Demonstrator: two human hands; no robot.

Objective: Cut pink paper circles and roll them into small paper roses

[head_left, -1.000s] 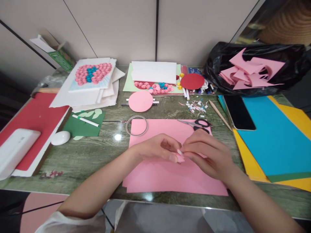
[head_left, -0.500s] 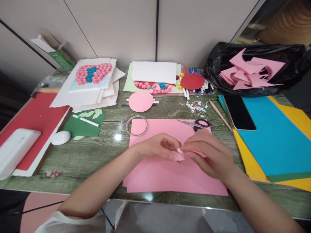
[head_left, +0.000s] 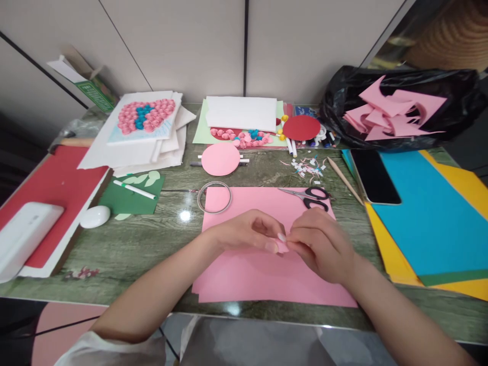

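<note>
A: The pink scrap [head_left: 283, 247] is nearly all hidden between the fingertips of the left hand [head_left: 249, 233] and right hand [head_left: 324, 244]; shape can't be told.

B: Both hands cover part of the pink sheet [head_left: 267, 277]. Scissors [head_left: 310, 195]?

A: Lower handle loop partly behind the right hand.

B: Edges?

A: White box [head_left: 23, 234] cut off at left, yellow paper [head_left: 468, 183] at right. Paper bits [head_left: 307, 166] too small to tell apart.
</note>
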